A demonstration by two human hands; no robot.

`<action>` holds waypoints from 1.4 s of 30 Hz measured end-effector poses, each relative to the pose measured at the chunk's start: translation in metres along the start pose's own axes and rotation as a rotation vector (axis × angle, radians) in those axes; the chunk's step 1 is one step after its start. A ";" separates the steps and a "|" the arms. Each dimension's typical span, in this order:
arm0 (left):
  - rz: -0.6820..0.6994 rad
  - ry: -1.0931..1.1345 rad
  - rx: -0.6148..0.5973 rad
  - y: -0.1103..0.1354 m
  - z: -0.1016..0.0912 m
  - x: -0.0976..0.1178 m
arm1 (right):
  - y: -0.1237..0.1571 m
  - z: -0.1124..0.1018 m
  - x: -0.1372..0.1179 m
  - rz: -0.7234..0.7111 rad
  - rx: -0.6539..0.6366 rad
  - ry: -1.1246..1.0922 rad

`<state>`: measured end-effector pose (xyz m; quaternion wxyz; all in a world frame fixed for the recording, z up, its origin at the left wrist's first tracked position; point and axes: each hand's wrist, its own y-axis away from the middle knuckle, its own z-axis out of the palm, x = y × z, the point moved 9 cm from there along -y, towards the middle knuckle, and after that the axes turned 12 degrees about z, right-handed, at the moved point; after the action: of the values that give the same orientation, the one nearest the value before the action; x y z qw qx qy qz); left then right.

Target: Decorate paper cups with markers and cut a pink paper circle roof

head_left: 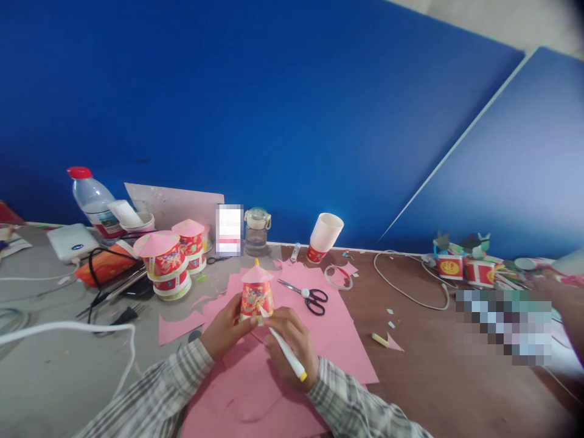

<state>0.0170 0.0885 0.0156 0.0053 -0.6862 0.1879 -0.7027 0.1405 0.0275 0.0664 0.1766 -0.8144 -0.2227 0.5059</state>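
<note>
Cup work on pink paper, middle of the desk (433,371)

Grip the cup (257,299) (red print, pink cone on top, upright on the pink paper (319,347)) with the left hand (227,328) curled round its left side. Hold the pen (286,351) in the closed right hand (294,342), tip at the lower right of the cup wall. Judged best done by resting the right wrist on the paper, pressing lightly to spare the thin wall, and turning the cup rather than the pen. Avoid knocking the cone. Behind, to the left: decorated cups stacked in twos (165,264) under pink cones, contents hidden. Along the back: a lidded glass jar (257,234), contents not readable; a tilted stack of paper cups (325,236), top one seemingly empty; a red-capped bottle (93,204), fill level unclear. Scissors (310,298) just right of the cup, clear of both hands.
</note>
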 end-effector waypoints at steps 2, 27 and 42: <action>0.003 0.002 0.000 0.000 0.000 0.000 | 0.000 0.001 0.000 -0.009 -0.003 0.009; -0.003 0.021 0.043 0.000 -0.003 0.001 | 0.001 -0.001 0.006 0.054 0.016 -0.043; -0.012 0.015 0.045 0.000 -0.003 0.001 | 0.004 0.001 0.003 0.048 0.020 -0.027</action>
<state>0.0142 0.0889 0.0163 0.0151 -0.6817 0.1682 -0.7119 0.1416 0.0262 0.0615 0.1693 -0.8110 -0.2004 0.5229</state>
